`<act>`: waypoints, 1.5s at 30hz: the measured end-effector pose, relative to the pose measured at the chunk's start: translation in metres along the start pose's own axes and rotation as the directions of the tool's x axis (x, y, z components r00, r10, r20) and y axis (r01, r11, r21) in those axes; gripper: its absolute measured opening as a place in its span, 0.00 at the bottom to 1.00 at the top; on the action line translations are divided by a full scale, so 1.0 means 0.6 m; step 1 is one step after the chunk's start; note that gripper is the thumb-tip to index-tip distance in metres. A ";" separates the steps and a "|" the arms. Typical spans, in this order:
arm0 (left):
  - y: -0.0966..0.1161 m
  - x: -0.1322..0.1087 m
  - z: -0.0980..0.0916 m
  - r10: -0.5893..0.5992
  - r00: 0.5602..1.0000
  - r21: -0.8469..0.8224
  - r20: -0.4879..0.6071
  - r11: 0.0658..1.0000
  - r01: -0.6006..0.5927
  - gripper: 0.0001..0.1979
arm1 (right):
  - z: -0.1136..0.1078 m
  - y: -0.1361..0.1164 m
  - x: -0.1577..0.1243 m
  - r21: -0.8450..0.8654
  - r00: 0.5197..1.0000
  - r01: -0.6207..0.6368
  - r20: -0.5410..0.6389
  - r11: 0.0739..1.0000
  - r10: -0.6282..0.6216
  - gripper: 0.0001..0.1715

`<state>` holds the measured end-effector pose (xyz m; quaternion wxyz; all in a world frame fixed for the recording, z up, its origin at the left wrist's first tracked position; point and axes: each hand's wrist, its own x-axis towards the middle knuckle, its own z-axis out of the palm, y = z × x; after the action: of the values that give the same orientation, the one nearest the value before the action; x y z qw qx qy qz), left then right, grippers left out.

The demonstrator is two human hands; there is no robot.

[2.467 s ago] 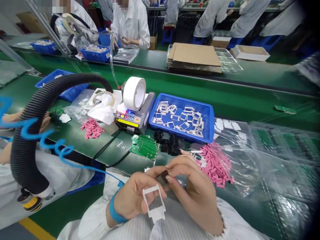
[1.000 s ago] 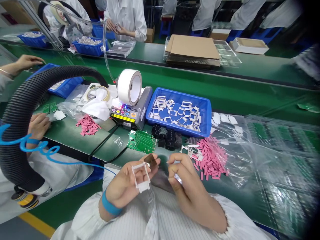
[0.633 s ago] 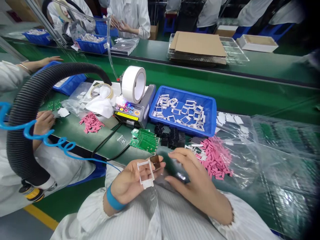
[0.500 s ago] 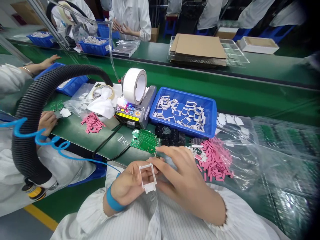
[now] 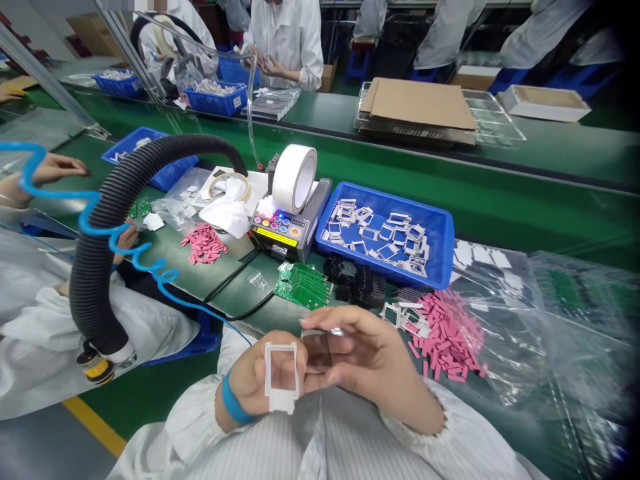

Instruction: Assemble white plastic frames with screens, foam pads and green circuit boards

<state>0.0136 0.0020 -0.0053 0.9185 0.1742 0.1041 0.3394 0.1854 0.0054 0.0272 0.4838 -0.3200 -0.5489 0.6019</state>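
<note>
My left hand (image 5: 253,381) is closed on a small white plastic frame (image 5: 269,373), which stands tilted with its opening toward me. Beside it, my right hand (image 5: 377,353) pinches a thin, glassy panel (image 5: 320,348) between thumb and fingers. The panel looks dark and see-through, with a shiny spot near its upper edge; its far side is partly hidden by fingers. The panel and the frame are apart, though the two hands nearly meet. Just beyond lie green circuit boards (image 5: 303,285), black parts (image 5: 356,280) and a few more white frames (image 5: 407,319).
A blue bin (image 5: 445,267) holds many white frames. Left of it, a tape roll (image 5: 295,179) sits on a dispenser (image 5: 285,233). Pink strips (image 5: 450,340) lie at right beside plastic sheeting (image 5: 520,320). A black hose (image 5: 90,267) arches at left, near a co-worker's hand (image 5: 60,167).
My right hand has turned and opened away from the frame, bringing the glassy panel into view. The left hand has shifted slightly left and down with the frame. The camera view has swung left.
</note>
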 end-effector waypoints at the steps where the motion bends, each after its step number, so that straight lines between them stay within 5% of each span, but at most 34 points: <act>1: -0.001 0.000 0.000 0.016 0.999 0.000 0.036 1.000 -0.016 0.19 | 0.005 0.008 0.000 0.142 0.999 -0.034 0.014 0.989 0.032 0.18; 4: -0.005 0.003 0.004 0.074 0.995 0.006 0.064 0.997 -0.075 0.19 | 0.018 0.033 -0.001 0.421 0.993 -0.117 0.035 0.900 0.112 0.21; 7: -0.006 0.004 0.012 0.137 0.990 0.022 0.035 0.990 -0.138 0.18 | 0.020 0.043 -0.001 0.448 0.994 -0.114 0.048 0.887 0.103 0.21; 10: -0.001 0.001 0.018 0.165 0.986 0.075 0.002 0.984 -0.164 0.16 | 0.013 0.034 0.002 0.299 0.998 -0.050 0.054 0.953 0.036 0.22; 13: 0.006 -0.003 0.017 0.206 0.978 0.212 -0.022 0.957 -0.197 0.15 | 0.004 0.011 0.007 -0.025 0.995 0.072 -0.065 0.997 -0.074 0.14; 15: 0.008 -0.006 0.012 0.225 0.974 0.353 0.010 0.911 -0.214 0.16 | 0.001 -0.006 0.009 -0.312 0.978 0.136 -0.110 0.940 -0.178 0.05; 18: 0.010 -0.010 0.007 0.254 0.964 0.521 0.077 0.814 -0.257 0.20 | 0.000 -0.024 0.008 -0.567 0.966 0.175 -0.058 0.805 -0.250 0.06; 24: 0.018 -0.007 0.019 0.241 0.952 0.632 0.190 0.712 -0.307 0.24 | -0.001 -0.034 0.002 -0.632 0.967 0.198 0.003 0.749 -0.254 0.06; 45: 0.016 -0.010 0.016 0.252 0.940 0.726 0.230 0.599 -0.338 0.26 | -0.006 -0.032 -0.004 -0.723 0.945 0.246 0.031 0.646 -0.325 0.08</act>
<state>0.0067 0.0025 0.0076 0.6969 0.5724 0.1580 0.4022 0.1940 0.0034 0.0451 0.4360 -0.4227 -0.7579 0.2385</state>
